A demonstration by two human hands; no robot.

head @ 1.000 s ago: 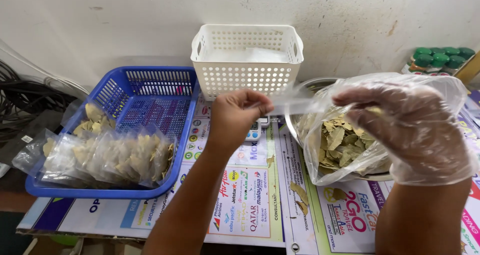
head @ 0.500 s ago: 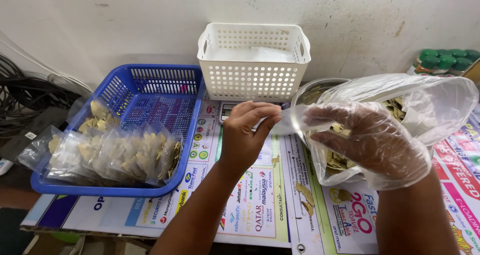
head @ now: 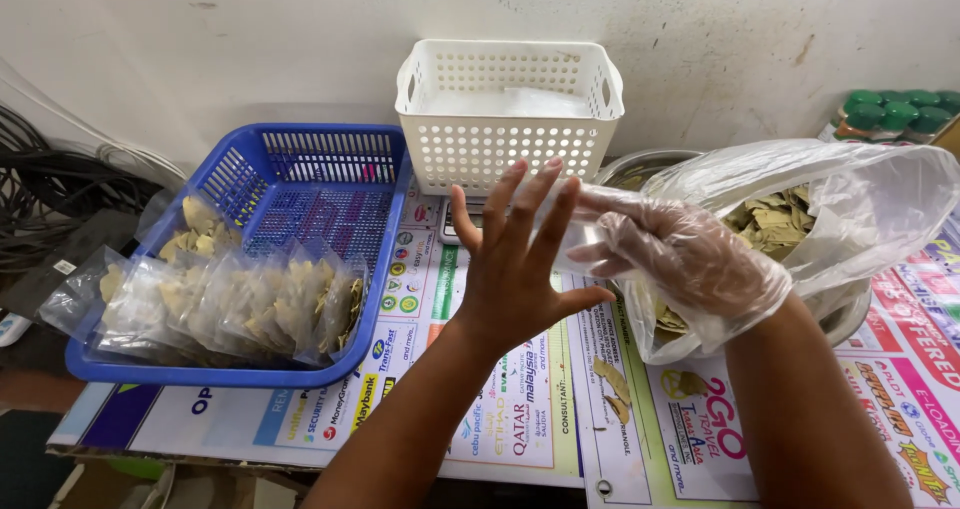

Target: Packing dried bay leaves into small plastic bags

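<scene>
The left hand (head: pixel 520 269) is bare and spread flat, fingers (head: pixel 525 204) splayed and pointing away toward the far wall, holding nothing. Just to its right, the right hand (head: pixel 690 259) wears a loose clear plastic glove (head: pixel 735 284); its fingers point left toward the left hand's fingertips, loosely extended, and whether they pinch anything cannot be told. The two hands meet about at the fingertips, and a thin clear film seems to lie between them, though it is too faint to be sure.

The big clear bag of dried bay leaves (head: pixel 790 219) lies just right of and behind the gloved hand, its long axis running left to right, mouth toward the hands; the right hand is nearer. It rests in a metal bowl (head: pixel 850 314) on the table (head: pixel 500 419). Filled small packets (head: pixel 240 304) lie in the blue basket (head: pixel 330 169) at left; a white basket (head: pixel 510 149) stands farther back.
</scene>
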